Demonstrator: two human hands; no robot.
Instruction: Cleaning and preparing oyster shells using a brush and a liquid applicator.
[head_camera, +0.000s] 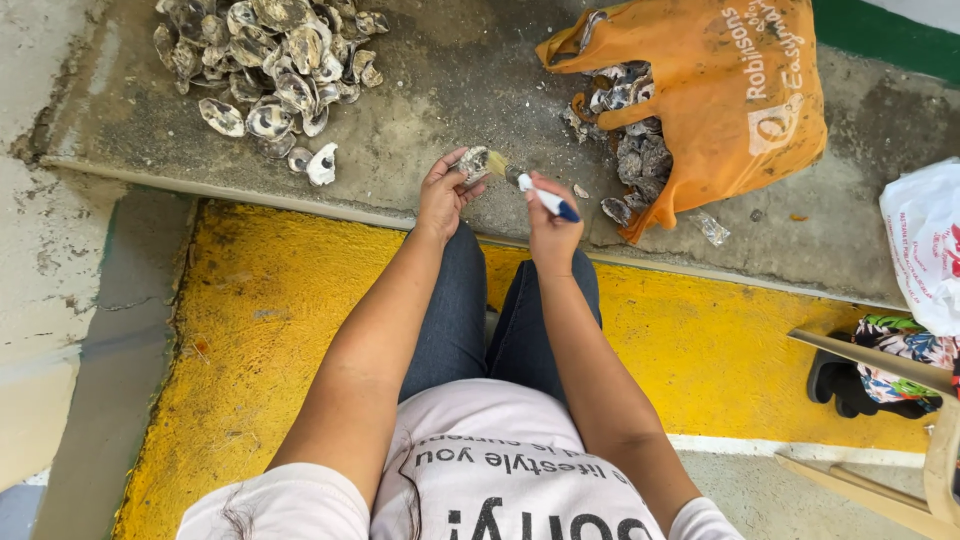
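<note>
My left hand holds an oyster shell out over my knees. My right hand grips a small paintbrush with a white and blue handle, and its bristles touch the shell. A heap of cleaned-looking oyster shells lies on the concrete step at the upper left. An orange cloth bag lies open at the upper right, with several dark shells spilling from its mouth.
I sit with my legs in jeans over a yellow-painted floor strip. A raised concrete step runs across ahead. A white plastic bag, a patterned bag, black sandals and a wooden frame are at the right.
</note>
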